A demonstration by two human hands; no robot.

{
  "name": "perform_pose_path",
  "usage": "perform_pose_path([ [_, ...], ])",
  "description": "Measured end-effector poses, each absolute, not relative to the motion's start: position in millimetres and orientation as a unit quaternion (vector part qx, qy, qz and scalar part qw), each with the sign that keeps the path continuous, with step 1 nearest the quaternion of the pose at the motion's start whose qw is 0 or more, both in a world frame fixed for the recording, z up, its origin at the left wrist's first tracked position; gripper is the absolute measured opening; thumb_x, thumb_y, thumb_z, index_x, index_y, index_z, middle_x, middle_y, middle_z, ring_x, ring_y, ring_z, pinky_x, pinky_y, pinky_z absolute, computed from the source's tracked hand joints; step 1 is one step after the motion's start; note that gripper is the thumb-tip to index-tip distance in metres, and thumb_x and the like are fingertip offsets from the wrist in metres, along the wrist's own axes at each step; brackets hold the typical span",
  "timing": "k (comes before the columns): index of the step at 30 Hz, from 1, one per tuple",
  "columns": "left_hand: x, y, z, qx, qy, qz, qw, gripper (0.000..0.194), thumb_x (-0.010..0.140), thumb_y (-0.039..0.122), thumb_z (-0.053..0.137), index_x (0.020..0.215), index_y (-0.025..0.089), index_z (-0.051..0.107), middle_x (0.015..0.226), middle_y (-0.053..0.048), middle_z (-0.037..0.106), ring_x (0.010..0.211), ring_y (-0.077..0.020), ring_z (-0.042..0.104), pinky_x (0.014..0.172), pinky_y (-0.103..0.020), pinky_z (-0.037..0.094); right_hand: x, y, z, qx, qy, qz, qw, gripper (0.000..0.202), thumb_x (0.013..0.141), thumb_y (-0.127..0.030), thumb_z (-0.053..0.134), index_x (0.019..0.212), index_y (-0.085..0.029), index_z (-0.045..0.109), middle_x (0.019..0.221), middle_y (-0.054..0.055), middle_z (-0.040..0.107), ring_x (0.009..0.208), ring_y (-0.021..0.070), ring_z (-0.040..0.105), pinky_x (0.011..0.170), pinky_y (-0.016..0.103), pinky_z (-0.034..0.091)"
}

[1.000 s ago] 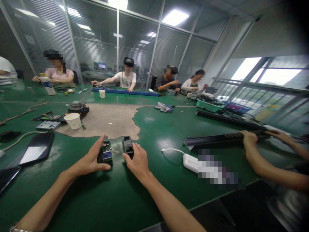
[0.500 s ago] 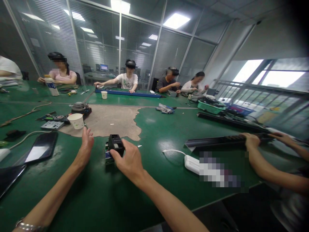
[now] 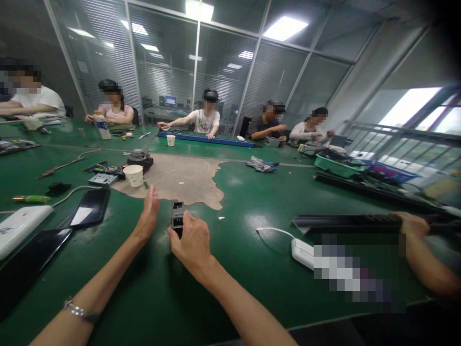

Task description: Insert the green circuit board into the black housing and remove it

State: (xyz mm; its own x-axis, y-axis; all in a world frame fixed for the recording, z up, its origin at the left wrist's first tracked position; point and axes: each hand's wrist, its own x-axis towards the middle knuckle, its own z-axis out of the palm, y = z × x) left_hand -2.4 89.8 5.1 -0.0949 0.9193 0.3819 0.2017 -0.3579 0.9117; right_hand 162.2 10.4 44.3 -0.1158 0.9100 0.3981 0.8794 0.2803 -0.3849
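Observation:
My right hand (image 3: 194, 240) grips a small dark box-shaped electronic part (image 3: 177, 214) with port-like openings, between thumb and fingers. Its lower end is partly hidden by my hand. Just left of it, my left hand (image 3: 148, 214) is held edge-on with fingers stretched out and nothing visibly in it. Beyond those fingertips a paper cup (image 3: 133, 176) stands on the brown sheet (image 3: 180, 175). A small green piece (image 3: 146, 184) lies between the cup and my left fingertips; whether they touch, I cannot tell.
Phones (image 3: 90, 207), a white power bank (image 3: 23, 228) and a green-handled tool (image 3: 31, 198) lie left. Behind the cup are dismantled electronic parts (image 3: 140, 161). Right are a white adapter (image 3: 302, 253), a long black bar (image 3: 342, 223) and a co-worker's hand (image 3: 412, 226). Gloves (image 3: 261, 164) lie farther back.
The view has swung left, so the table appears shifted right. My right hand has turned the electronic part, showing its openings, and brought it nearer my left hand. My left hand stays open.

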Motion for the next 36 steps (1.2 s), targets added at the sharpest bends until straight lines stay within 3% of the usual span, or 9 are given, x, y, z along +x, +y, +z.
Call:
perform_pose_path([
  [6,-1.6,88.4,5.9,0.63,0.505,0.521,0.278,0.071,0.098,0.067,0.024,0.15,0.02,0.036,0.16,-0.011,0.027,0.149,-0.0261,0.02,0.121,-0.047,0.009,165.0,8.0,29.2,-0.591,-0.753,0.037,0.288,0.063,0.085,-0.049,0.064,0.133,-0.011,0.049,0.11,0.018,0.067,0.104,0.0315,0.062,0.094,0.044,0.044],
  [11,0.8,87.1,7.1,0.628,0.512,0.513,0.284,0.07,0.098,0.066,0.025,0.15,0.021,0.035,0.16,-0.01,0.028,0.148,-0.0264,0.022,0.121,-0.047,0.013,165.7,11.3,15.7,-0.593,-0.742,0.053,0.31,0.077,0.083,-0.055,0.065,0.139,-0.007,0.043,0.117,0.02,0.065,0.109,0.0327,0.061,0.095,0.043,0.044],
  [20,7.0,82.3,5.9,0.616,0.512,0.51,0.313,0.067,0.1,0.063,0.027,0.152,0.022,0.032,0.16,-0.009,0.028,0.147,-0.0259,0.024,0.121,-0.046,0.014,165.6,12.8,20.4,-0.587,-0.732,0.06,0.341,0.047,0.087,-0.046,0.063,0.122,-0.016,0.054,0.107,0.012,0.069,0.098,0.0275,0.065,0.09,0.038,0.046],
  [30,13.0,81.1,5.9,0.586,0.504,0.527,0.354,0.071,0.099,0.065,0.025,0.154,0.021,0.026,0.159,-0.011,0.03,0.148,-0.0262,0.023,0.121,-0.046,0.012,183.5,18.8,40.9,-0.592,-0.687,0.05,0.418,0.058,0.09,-0.046,0.057,0.136,-0.012,0.047,0.124,0.016,0.064,0.116,0.028,0.059,0.101,0.039,0.043],
  [36,15.6,82.0,0.0,0.577,0.492,0.527,0.384,0.069,0.1,0.064,0.022,0.154,0.023,0.026,0.159,-0.01,0.031,0.147,-0.0255,0.025,0.12,-0.046,0.016,207.8,33.7,39.5,-0.664,-0.651,0.064,0.361,0.033,0.09,-0.042,0.057,0.113,-0.019,0.061,0.101,0.01,0.071,0.094,0.0258,0.067,0.083,0.033,0.047],
])
